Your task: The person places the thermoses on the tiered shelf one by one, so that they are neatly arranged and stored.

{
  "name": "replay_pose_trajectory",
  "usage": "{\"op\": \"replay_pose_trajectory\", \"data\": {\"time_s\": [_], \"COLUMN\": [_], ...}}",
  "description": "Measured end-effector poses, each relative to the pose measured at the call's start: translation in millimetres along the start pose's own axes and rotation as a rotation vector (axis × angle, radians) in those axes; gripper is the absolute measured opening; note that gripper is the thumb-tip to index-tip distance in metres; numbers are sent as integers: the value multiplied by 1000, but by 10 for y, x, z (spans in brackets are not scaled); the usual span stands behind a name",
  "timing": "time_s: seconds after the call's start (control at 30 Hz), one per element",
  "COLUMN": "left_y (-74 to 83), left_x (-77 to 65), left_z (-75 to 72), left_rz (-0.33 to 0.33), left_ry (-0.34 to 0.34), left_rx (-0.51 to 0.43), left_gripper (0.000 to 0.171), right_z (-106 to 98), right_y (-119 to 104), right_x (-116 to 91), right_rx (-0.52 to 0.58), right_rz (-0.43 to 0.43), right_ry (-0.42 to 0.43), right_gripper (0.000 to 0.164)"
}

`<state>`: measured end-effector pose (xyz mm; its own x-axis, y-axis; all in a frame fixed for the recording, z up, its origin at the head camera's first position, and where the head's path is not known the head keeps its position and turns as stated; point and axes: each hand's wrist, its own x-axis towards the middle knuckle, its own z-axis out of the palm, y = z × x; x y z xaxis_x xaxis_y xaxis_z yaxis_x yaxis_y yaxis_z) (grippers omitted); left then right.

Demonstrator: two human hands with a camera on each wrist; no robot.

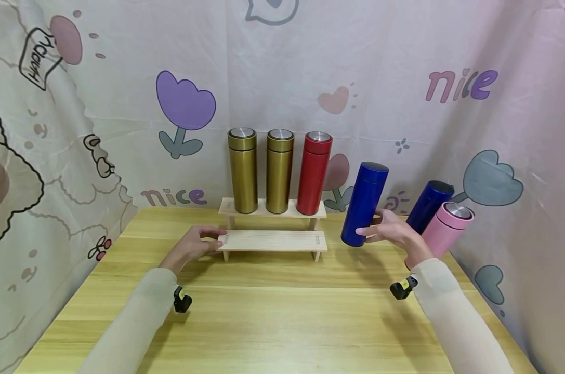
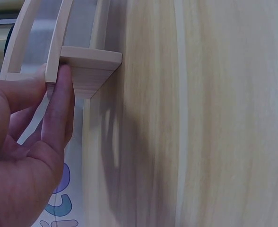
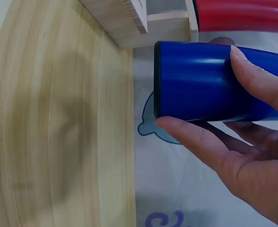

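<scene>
My right hand [image 1: 394,232] grips a blue thermos bottle [image 1: 365,202] near its lower end, thumb on one side and fingers on the other. The bottle is slightly tilted and held above the table, right of a two-tier wooden rack [image 1: 273,241]. In the right wrist view the blue bottle's dark base [image 3: 157,80] faces the rack side. My left hand [image 1: 197,246] pinches the left end of the rack's lower shelf between thumb and fingers. Two gold thermos bottles [image 1: 243,171] and a red thermos bottle [image 1: 314,174] stand upright on the upper shelf.
Right of my right hand stand a second blue bottle [image 1: 429,205] and a pink bottle [image 1: 449,228], partly hidden by that hand. A patterned cloth [image 1: 273,78] hangs behind the wooden table [image 1: 282,322] and along its sides.
</scene>
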<state>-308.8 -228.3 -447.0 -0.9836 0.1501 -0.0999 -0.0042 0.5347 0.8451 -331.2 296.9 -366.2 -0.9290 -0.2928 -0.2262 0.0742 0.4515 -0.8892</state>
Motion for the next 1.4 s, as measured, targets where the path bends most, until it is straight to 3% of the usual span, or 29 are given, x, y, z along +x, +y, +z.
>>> {"op": "replay_pose_trajectory", "data": {"time_s": [0.57, 1.17, 1.4], "left_y": [-2, 14, 8], "left_x": [-8, -26, -29], "left_z": [10, 6, 8], "left_rz": [25, -3, -8], "left_ry": [-27, -22, -22], "left_rx": [-119, -97, -76], "left_gripper": [44, 42, 43], "right_z": [175, 474, 645], "right_y": [-109, -336, -433], "right_x": [51, 98, 158], "right_rx": [-67, -103, -92], "right_rz": [-59, -111, -149], "right_ry": [-71, -111, -128], "right_gripper": [91, 92, 85]}}
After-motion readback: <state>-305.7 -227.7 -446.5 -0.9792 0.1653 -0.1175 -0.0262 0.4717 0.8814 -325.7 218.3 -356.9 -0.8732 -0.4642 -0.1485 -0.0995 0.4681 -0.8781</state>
